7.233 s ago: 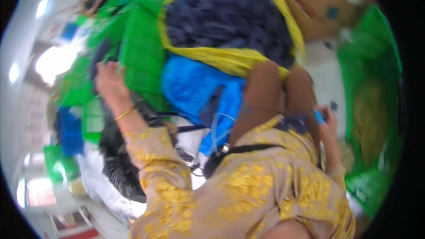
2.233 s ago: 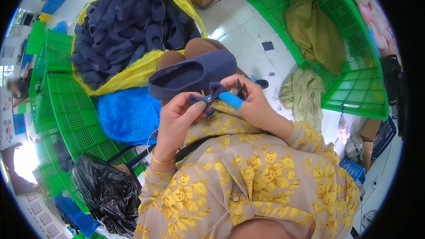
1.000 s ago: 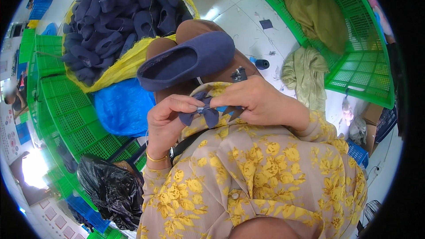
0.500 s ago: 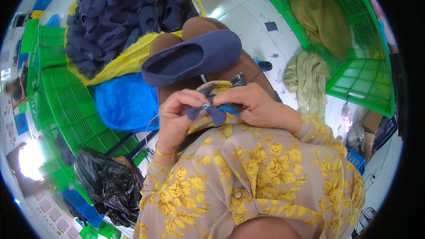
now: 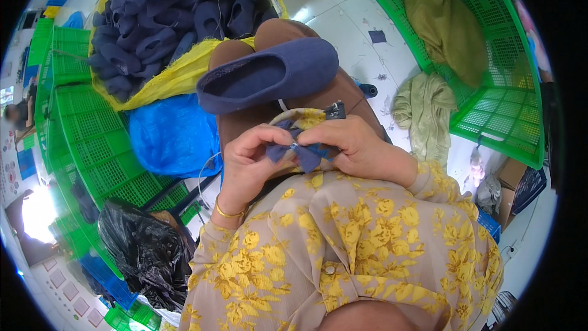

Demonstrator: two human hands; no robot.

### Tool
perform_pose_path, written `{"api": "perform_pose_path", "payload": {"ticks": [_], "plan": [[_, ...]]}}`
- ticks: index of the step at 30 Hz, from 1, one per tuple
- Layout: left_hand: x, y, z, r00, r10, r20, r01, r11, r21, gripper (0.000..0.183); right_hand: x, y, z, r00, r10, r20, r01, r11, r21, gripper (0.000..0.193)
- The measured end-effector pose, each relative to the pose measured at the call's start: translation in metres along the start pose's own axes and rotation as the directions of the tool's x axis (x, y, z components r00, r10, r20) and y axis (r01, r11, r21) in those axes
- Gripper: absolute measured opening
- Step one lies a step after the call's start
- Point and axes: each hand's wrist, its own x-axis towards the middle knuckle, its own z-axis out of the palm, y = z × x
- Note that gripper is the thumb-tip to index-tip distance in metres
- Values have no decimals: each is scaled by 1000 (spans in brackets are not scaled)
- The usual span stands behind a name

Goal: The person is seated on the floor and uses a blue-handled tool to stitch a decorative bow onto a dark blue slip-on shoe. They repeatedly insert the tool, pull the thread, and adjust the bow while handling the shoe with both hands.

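Close to my body, my left hand (image 5: 250, 154) and my right hand (image 5: 352, 146) meet over a small navy fabric bow (image 5: 300, 152). Both hands are closed, with thumb and forefinger pinching the bow at its middle from either side. My other fingers curl under it and are partly hidden. Just beyond my hands, a navy slip-on fabric shoe (image 5: 267, 76) lies across my knees, its opening up and its toe to the right. A strip of yellow-patterned cloth (image 5: 304, 116) with a dark tip shows between the hands and the shoe.
A yellow sack (image 5: 177, 79) full of navy shoes (image 5: 165, 15) stands at the far left. Below it lies a blue plastic bag (image 5: 174, 141). Green crates (image 5: 98, 138) line the left, a black bag (image 5: 144, 251) nearby. On the right, a green basket (image 5: 496, 110) holds olive cloth (image 5: 444, 27).
The bow between my fingers has shifted slightly to the right and turned a little. My left hand has moved slightly right with it; the shoe stays on my knees.
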Motion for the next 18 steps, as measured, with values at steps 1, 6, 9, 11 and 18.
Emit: {"api": "perform_pose_path", "payload": {"ticks": [1, 6, 9, 11, 18], "plan": [[-1, 3, 2, 1000, -10, -20, 10, 1000, 18, 21, 0, 0, -1, 1000, -6, 3, 6, 1000, 1, 51], [-4, 3, 3, 998, -44, -48, 45, 999, 22, 21, -4, 2, -1, 993, 82, 83, -89, 993, 83, 44], [-5, 7, 6, 992, -123, -33, 123, 992, 5, 21, -4, 4, -1, 994, 59, 96, -68, 994, 89, 38], [-6, 7, 9, 980, -194, -50, 193, 981, -20, 20, -5, 4, 0, 992, 74, 106, -83, 993, 83, 31], [-7, -6, 6, 991, -132, -38, 134, 988, 77, 15, -3, -2, 3, 959, 243, 148, -284, 848, 448, 11]]}}
